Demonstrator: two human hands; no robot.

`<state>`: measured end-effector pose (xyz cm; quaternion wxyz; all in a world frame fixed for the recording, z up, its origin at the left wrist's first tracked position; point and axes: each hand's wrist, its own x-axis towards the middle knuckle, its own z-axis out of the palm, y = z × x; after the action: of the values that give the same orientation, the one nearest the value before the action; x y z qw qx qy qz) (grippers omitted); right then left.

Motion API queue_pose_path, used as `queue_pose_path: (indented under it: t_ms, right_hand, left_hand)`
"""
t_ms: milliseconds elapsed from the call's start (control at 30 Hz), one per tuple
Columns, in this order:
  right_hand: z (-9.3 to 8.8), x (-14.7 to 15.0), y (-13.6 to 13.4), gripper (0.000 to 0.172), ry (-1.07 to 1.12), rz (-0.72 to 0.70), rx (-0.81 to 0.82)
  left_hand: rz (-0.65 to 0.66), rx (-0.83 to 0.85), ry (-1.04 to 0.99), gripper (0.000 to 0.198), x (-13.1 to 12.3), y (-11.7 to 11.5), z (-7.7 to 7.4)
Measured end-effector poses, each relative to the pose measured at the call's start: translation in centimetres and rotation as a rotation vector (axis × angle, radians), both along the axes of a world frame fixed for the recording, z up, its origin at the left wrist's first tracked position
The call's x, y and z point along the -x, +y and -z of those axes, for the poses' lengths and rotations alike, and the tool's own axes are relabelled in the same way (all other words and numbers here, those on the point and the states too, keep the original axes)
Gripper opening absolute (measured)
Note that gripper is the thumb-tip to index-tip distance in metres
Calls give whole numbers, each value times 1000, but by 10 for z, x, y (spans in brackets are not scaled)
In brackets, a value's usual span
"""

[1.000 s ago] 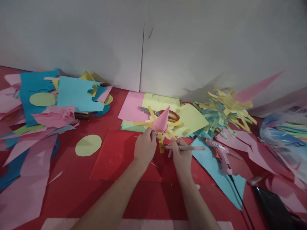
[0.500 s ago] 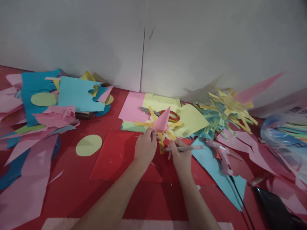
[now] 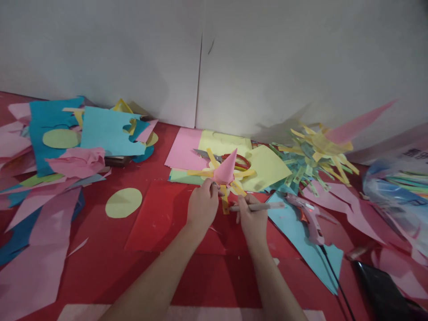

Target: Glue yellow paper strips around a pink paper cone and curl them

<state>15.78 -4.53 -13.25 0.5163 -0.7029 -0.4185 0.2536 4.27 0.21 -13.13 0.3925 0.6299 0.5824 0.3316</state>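
A pink paper cone [image 3: 226, 167] with several yellow paper strips [image 3: 197, 173] fanning out from its base stands just beyond my hands. My left hand [image 3: 204, 200] is closed on the near edge of this paper craft, its fingertips at the cone's base. In my right hand [image 3: 251, 218] a pen [image 3: 264, 206] lies almost level, its tip close to the yellow strip that points toward me. Red-handled scissors [image 3: 241, 163] lie behind the cone, which partly hides them.
Right of my hands, a pink hot glue gun [image 3: 310, 218] lies on blue paper [image 3: 301, 243]. Beyond it stands a larger fringed paper craft [image 3: 321, 149]. Paper scraps [image 3: 43, 249] cover the left side, with a yellow-green paper circle [image 3: 124, 203] nearer. A black object [image 3: 381, 285] is at lower right.
My right hand and the pen have shifted very slightly. My left hand and the paper craft hold the same position.
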Motion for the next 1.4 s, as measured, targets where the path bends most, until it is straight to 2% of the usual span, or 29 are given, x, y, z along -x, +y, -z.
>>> queue_pose_path:
  t_ms: [267,600,1000,1400]
  right_hand:
    - [2,-3,0,34,110,3,-80]
    - [1,-1,0,35,13,-35,-38]
    - [2,-1,1,32,-56,4,-30]
    - [2,-2,0,33,-37,1,-21]
  left_hand:
    - [4,-34,-19,17,1,-1,3]
    - [8,-20,5,17,0,0,1]
    - [4,-21,-12,18,0,1,4]
    - [3,-6,-13,18,0,1,2]
